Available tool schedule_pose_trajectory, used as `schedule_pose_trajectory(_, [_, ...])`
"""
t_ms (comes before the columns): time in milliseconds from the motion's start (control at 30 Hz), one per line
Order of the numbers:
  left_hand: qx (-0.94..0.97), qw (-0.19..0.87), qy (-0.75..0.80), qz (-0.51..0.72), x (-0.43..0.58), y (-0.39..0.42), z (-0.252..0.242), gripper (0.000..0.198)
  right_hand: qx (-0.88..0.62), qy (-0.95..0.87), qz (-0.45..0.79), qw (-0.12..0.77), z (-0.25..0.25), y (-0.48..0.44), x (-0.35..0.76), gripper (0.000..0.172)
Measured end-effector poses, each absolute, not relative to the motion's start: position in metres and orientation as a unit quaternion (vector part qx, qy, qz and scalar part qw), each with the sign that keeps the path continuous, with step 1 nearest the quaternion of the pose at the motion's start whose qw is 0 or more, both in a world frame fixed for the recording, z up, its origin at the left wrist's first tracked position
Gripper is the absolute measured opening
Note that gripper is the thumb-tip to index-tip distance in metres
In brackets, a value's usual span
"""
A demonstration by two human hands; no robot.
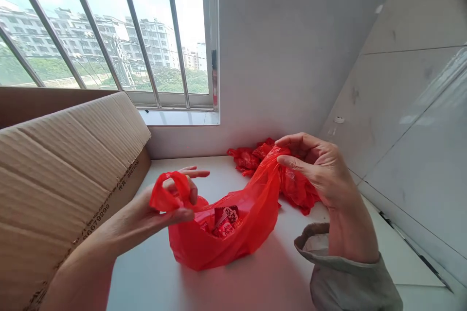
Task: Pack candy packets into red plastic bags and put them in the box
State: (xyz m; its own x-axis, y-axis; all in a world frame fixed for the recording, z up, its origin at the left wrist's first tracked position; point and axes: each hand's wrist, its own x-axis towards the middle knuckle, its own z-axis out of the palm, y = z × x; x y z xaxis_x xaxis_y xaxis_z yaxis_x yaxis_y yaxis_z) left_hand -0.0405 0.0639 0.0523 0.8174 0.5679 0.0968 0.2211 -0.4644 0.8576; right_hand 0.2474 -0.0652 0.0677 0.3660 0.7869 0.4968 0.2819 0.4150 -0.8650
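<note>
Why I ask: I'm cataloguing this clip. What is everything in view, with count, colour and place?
plastic bag: one, red, centre of counter, held by both handles
packets: a few, red, inside the plastic bag
crumpled bags: a heap, red, by the back wall
cardboard box: one, brown, left
counter: one, white, underneath
window: one, barred, upper left
left hand: one, pinching the left handle
right hand: one, pinching the right handle
sleeve: one, grey, right wrist

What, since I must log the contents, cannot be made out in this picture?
Head view only.
Packets in the red plastic bag: mostly covered by its folds; print too small to read.
Cardboard box: cut off by the left edge; its flap hides the inside.
Crumpled red plastic behind: partly hidden by the right hand; count unclear.
</note>
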Motion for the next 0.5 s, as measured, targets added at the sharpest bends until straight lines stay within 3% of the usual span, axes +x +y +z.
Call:
schedule_pose_trajectory(100, [0.744, 0.536, 0.264, 0.299, -0.007, 0.044, 0.052, 0.045, -0.483, -0.514, 0.192, 0.683, 0.069, -0.062, 0.238, 0.015])
schedule_pose_trajectory(167, [0.711, 0.565, 0.284, 0.307, 0.009, 0.030, 0.053, 0.049, -0.471, -0.519, 0.162, 0.695, 0.069, -0.060, 0.231, 0.014])
schedule_pose_trajectory(300, [0.742, 0.497, 0.366, 0.259, 0.024, 0.005, 0.055, 0.037, -0.466, -0.579, 0.053, 0.667, 0.073, -0.063, 0.217, 0.016])
schedule_pose_trajectory(400, [0.760, 0.475, 0.387, 0.218, 0.023, -0.006, 0.048, 0.067, -0.432, -0.675, 0.046, 0.596, 0.075, -0.067, 0.203, 0.017])
schedule_pose_trajectory(500, [0.802, 0.409, 0.360, 0.244, 0.016, -0.006, 0.029, 0.046, -0.355, -0.774, 0.085, 0.518, 0.074, -0.071, 0.183, 0.015])
